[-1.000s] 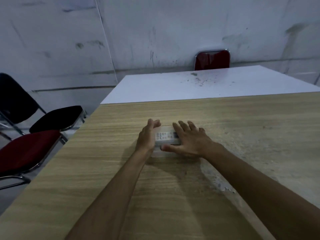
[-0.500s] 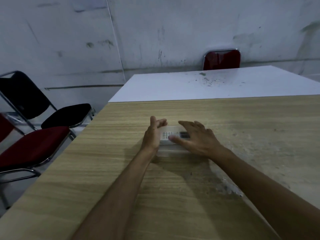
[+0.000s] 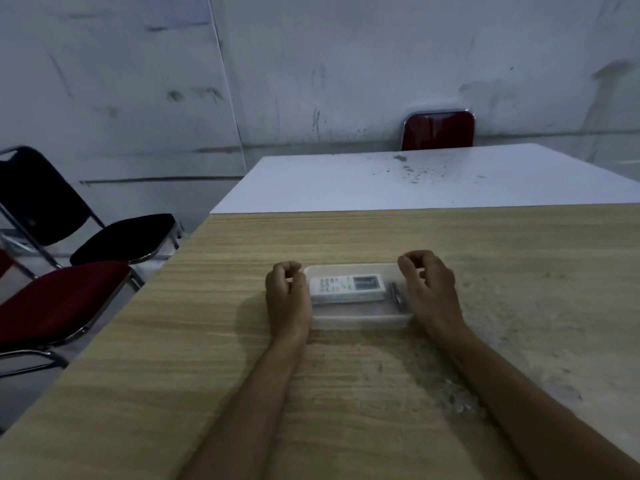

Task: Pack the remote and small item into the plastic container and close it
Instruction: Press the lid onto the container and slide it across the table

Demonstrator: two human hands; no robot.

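Note:
A clear plastic container (image 3: 360,320) lies on the wooden table (image 3: 346,393) with its translucent lid on top. Through the lid I see a white remote (image 3: 346,287) lying lengthwise and a small dark item (image 3: 396,297) at its right end. My left hand (image 3: 287,296) rests against the container's left end with its fingers curled in. At the right end, my right hand (image 3: 433,289) is curled the same way and hides that end's rim. Neither hand lies on the lid.
A white table (image 3: 415,181) butts against the far edge of the wooden one, with a red chair back (image 3: 438,129) behind it. Left of the table stand a red-seated chair (image 3: 59,303) and a black chair (image 3: 121,237). The table's left edge runs diagonally.
Both hands have come off the top of the container, moved apart to its two ends, and curled their fingers. The remote and small item now show fully through the lid.

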